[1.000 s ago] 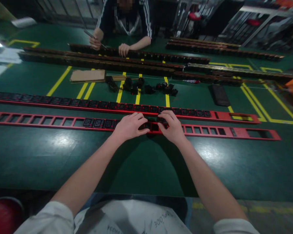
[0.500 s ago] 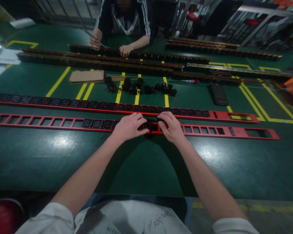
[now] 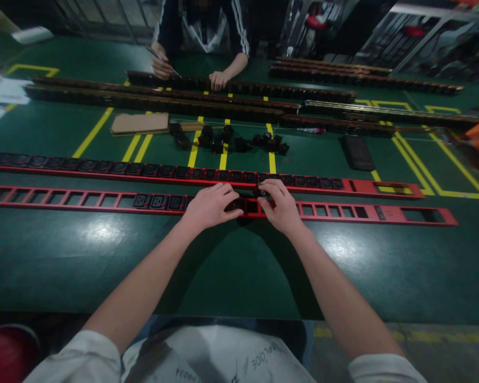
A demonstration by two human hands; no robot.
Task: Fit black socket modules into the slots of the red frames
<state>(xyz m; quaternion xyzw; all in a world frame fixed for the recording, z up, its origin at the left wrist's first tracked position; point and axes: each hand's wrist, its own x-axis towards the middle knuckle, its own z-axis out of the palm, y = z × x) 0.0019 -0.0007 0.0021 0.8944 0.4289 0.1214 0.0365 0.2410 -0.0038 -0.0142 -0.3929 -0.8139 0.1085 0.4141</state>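
Note:
The near red power strip frame [image 3: 391, 214] lies lengthwise on the green table, with black outlet sockets [image 3: 157, 201] in some of its openings left of my left hand. My left hand [image 3: 209, 206] is closed over the frame, fingers on the far side and thumb near the front edge; what lies under the fingers is partly hidden. Just to the right, my right hand [image 3: 281, 207] pinches a small black outlet socket [image 3: 260, 190] between thumb and fingers, above an open slot. Behind both hands runs a second red power strip frame [image 3: 363, 187], filled with sockets along most of its length.
Loose black parts [image 3: 217, 141], a cardboard piece [image 3: 140, 123], a screwdriver [image 3: 313, 130] and a dark flat object [image 3: 357, 152] lie beyond the frames. Long dark strips [image 3: 155, 101] stretch across the table. Opposite, a co-worker's hands [image 3: 219, 80] work on another strip, one holding a thin tool.
The socket in my right hand has tipped or lifted and shows more between the fingers. My left hand stays put. The co-worker's hands and strip have shifted slightly right.

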